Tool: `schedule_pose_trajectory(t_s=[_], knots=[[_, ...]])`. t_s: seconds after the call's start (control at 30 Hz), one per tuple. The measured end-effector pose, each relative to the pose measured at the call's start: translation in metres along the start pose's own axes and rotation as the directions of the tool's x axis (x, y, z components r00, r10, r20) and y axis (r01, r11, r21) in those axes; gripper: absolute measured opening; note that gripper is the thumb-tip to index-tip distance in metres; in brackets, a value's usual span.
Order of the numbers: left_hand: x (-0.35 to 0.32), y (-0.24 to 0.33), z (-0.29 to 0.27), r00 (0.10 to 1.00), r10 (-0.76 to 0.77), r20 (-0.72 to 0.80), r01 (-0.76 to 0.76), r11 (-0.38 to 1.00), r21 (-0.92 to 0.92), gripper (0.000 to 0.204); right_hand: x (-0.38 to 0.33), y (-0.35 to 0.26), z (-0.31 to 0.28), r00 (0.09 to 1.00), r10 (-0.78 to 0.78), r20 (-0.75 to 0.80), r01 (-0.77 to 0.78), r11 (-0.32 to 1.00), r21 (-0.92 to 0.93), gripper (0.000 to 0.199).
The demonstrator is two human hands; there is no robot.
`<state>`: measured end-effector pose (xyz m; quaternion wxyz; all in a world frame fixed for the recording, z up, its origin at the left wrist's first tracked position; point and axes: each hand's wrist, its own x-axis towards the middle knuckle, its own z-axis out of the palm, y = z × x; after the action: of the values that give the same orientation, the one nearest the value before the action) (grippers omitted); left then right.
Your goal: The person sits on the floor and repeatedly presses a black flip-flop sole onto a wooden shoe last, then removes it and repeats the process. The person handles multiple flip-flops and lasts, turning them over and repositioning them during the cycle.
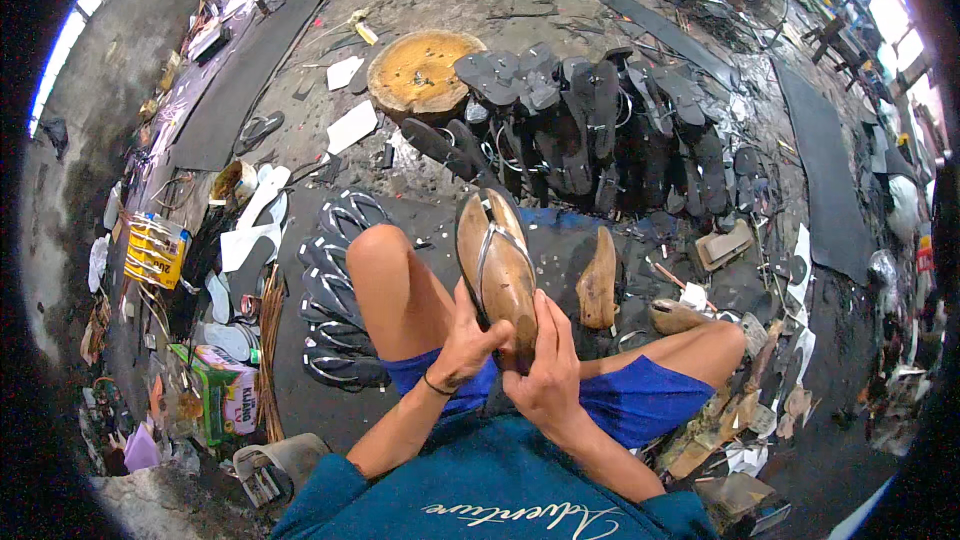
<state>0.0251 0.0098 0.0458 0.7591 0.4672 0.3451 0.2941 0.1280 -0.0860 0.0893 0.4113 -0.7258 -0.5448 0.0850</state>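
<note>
Brown wood shows under the silver strap [483, 251] of a sandal fitted on a last [508, 288], which is held before the person's lap, toe pointing away. A black sole [466, 269] edges the last on its left. The left hand [472, 344] is clamped on the last's left side, thumb over the heel end; the right hand [545, 365] grips that heel end from the right, fingers laid along the wood. Just right of the last is a second last [597, 282]. Left of it, past the knee, black sandals [325, 285] lie overlapped in a row. Beyond it are a dark sandal pile [590, 130] and, farther left, a round stump [420, 70].
</note>
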Motion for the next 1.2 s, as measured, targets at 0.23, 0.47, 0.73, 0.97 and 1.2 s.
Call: schedule_pose_trajectory(t_s=[0.23, 0.47, 0.73, 0.97, 1.2], knots=[[0.016, 0.006, -0.002, 0.970, -0.241, -0.040, 0.240, 0.970, -0.033, 0.088, -0.015, 0.020, -0.015, 0.935, 0.161, 0.316, -0.198, 0.976, 0.090, 0.112], [0.016, 0.019, -0.003, 0.948, -0.318, 0.013, 0.318, 0.948, 0.032, 0.097, -0.037, 0.035, -0.005, 0.924, 0.205, 0.322, -0.267, 0.950, 0.161, 0.098], [-0.072, 0.056, -0.001, 0.928, -0.211, 0.308, 0.271, 0.948, -0.168, 0.144, -0.057, 0.009, -0.032, 0.674, 0.419, 0.608, -0.724, 0.211, 0.657, 0.028], [-0.085, 0.040, -0.007, 0.932, -0.151, 0.328, 0.244, 0.933, -0.264, 0.156, -0.063, 0.002, -0.043, 0.623, 0.346, 0.702, -0.759, 0.049, 0.649, 0.033], [-0.088, 0.045, -0.006, 0.895, -0.174, 0.411, 0.286, 0.930, -0.230, 0.154, -0.078, 0.016, -0.048, 0.419, 0.131, 0.899, -0.884, -0.165, 0.436, 0.036]])
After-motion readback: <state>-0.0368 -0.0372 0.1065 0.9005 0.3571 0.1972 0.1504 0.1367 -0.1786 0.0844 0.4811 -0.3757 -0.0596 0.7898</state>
